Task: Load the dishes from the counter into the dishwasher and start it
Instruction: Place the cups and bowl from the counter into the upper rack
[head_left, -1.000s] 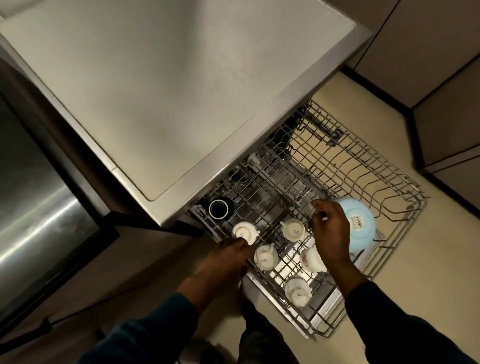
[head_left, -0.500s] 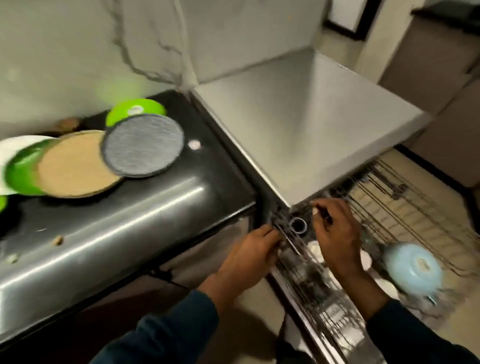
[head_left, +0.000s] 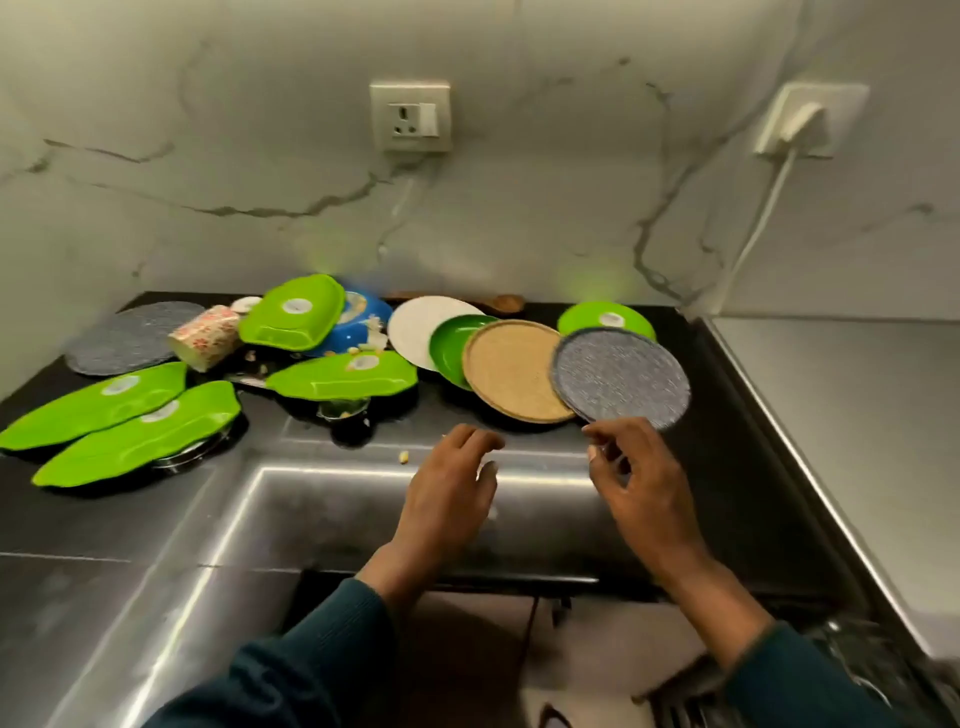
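Both hands (head_left: 550, 483) now over counter (head_left: 363, 519)

Dirty dishes crowd a black counter (head_left: 696, 441).
A round speckled grey plate (head_left: 621, 376) overlaps a round tan plate (head_left: 511, 369); green leaf-shaped trays (head_left: 93, 402) lie upside down at left.

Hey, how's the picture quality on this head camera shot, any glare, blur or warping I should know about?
Head view: dim, greenish light; a bright glare streak runs along the black counter; green glow from the dishes tints the marble wall; wide-angle bending curves the wall sockets and counter edges; left hand and right hand look slightly soft, the grey speckled plate fairly sharp.
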